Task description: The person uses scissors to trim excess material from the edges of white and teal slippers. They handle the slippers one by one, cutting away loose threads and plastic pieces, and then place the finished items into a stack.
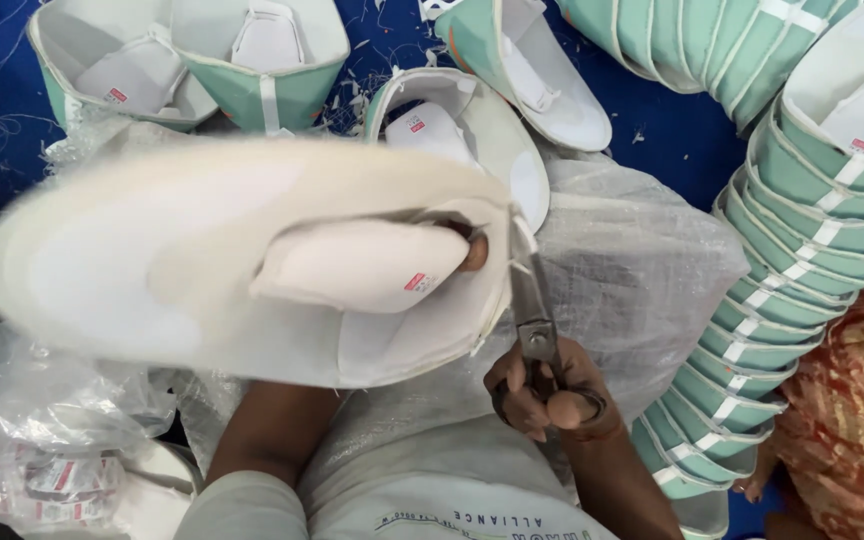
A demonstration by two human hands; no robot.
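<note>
A large white shoe upper (pixel 202 260), blurred, is held up in the middle of the view over a plastic-covered lap, with the left hand (pixel 472 252) mostly hidden inside it and only a fingertip showing at the tongue opening, so its grip cannot be told. Just right of the upper's edge, scissors (pixel 532 300) point their blades up against that rim. Below them the right hand (pixel 550 395) has its fingers closed through the scissor handles
</note>
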